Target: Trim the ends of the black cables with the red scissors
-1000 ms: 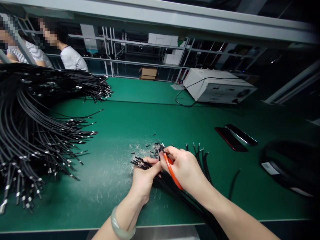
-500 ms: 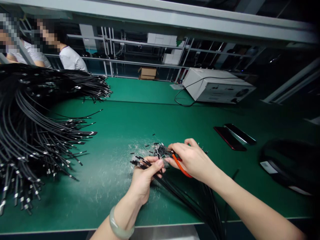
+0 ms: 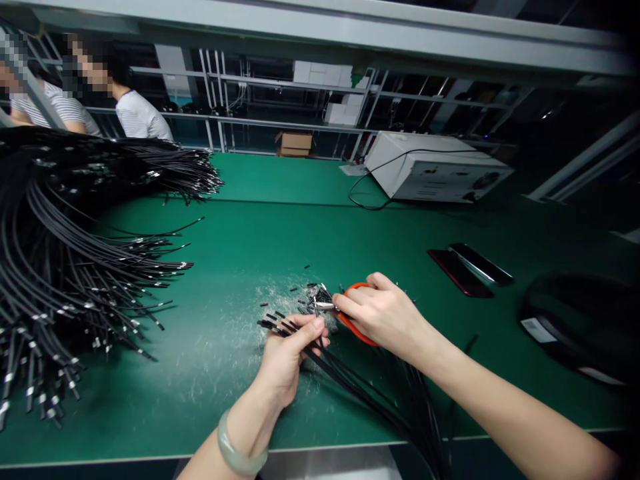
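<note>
- Cardboard box (image 3: 295,144), brown, flaps out, by the far edge of the smooth green tabletop (image 3: 260,247); we can't see inside.
- Plain white cartons (image 3: 345,110) sit on the grey metal rack behind; contents hidden from us.
- Left hand (image 3: 285,357), pale green bangle (image 3: 240,450) at the wrist: closed around a bundle of thin black cables (image 3: 360,393). Short black ends poke out past the fingers; lengths trail right and over the near table edge.
- Right hand (image 3: 385,317): curled round orange-handled metal cutters (image 3: 351,325), blades at a cable tip by the left thumb. We can't tell if they touch it.
- Short black offcuts (image 3: 324,291) and whitish fibres (image 3: 235,333) lie on the tabletop around the left hand.
- Big heap of black cables with silvery tips (image 3: 75,233) at left; two dark slab phones (image 3: 460,273), one red-edged, at right.
- Versus half a second ago: we see the orange handles spread wider, and metal blades now reach the cable tip. Left hand and bundle hold nearly the same spot; heap and phones unchanged.
</note>
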Demonstrator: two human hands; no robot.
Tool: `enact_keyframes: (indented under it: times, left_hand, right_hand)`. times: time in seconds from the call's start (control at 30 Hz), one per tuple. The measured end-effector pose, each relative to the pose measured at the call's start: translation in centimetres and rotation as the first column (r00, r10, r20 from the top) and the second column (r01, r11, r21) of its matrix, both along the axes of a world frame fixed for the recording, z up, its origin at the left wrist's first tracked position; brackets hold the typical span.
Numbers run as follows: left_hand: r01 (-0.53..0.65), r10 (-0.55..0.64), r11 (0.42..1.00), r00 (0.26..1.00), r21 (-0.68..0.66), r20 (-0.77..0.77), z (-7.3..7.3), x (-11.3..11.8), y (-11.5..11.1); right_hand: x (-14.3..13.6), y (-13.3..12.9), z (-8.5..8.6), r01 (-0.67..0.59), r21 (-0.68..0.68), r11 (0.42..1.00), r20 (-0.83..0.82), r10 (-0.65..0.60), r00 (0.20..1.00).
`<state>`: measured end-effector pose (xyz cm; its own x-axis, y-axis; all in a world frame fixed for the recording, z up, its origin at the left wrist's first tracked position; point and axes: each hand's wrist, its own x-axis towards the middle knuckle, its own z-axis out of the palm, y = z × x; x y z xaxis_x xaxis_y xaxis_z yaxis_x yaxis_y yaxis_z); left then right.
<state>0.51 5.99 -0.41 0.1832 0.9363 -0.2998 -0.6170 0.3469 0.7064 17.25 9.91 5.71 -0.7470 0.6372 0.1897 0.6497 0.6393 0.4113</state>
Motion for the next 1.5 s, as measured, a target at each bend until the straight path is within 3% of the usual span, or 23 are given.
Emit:
enact_keyframes:
  times: [0.47,0.53,0.6,0.67,0.7,0.8,0.87,0.93,1.17,1.33,1.5]
  left_hand:
    - [-0.007,0.007,1.0,1.0,-0.008,-0.004,0.0,0.0,0.0]
    - [-0.008,0.008,1.0,1.0,0.0,0.0,0.0,0.0,0.0]
    - [-0.003,0.003,1.0,1.0,0.014,0.001,-0.1,0.0,0.0]
    - [0.008,-0.008,1.0,1.0,0.023,0.001,-0.1,-0.1,0.0]
    - [0.012,-0.012,1.0,1.0,0.026,0.001,-0.1,-0.1,0.0]
    - [0.014,-0.014,1.0,1.0,0.028,0.002,-0.3,-0.1,0.1]
    - [0.014,-0.014,0.999,1.0,0.031,-0.002,-0.4,-0.1,0.1]
    - [0.017,-0.017,0.999,1.0,0.039,-0.006,-0.4,-0.1,0.1]
    - [0.088,-0.089,0.994,0.996,0.06,0.014,0.3,-0.2,-0.1]
    - [0.03,-0.025,0.995,0.998,0.1,-0.052,0.3,0.0,-0.1]
    - [-0.001,0.008,0.991,0.999,0.135,-0.05,0.0,0.1,0.0]
  right_hand:
    - [0.3,1.0,0.9,-0.101,-0.056,0.993,0.014,0.102,0.995]
    - [0.2,1.0,0.9,-0.086,-0.098,0.991,-0.061,0.081,0.995]
    - [0.0,0.9,0.8,-0.015,-0.171,0.985,-0.234,-0.025,0.972]
    - [-0.5,0.5,0.5,0.062,-0.352,0.934,-0.444,-0.225,0.867]
    - [-0.8,0.3,0.4,0.067,-0.483,0.873,-0.523,-0.348,0.778]
    - [-1.9,-0.4,0.4,-0.088,-0.797,0.598,-0.553,-0.663,0.504]
    - [-2.6,-0.7,0.6,-0.204,-0.857,0.473,-0.514,-0.76,0.398]
    - [-3.1,-0.8,0.8,-0.287,-0.865,0.412,-0.496,-0.79,0.36]
    - [-3.3,-0.3,0.8,-0.387,-0.848,0.362,-0.492,-0.808,0.324]
    - [-3.1,-0.6,0.5,-0.433,-0.836,0.336,-0.488,-0.816,0.31]
    - [-3.7,-1.1,0.9,-0.365,-0.859,0.359,-0.482,-0.808,0.339]
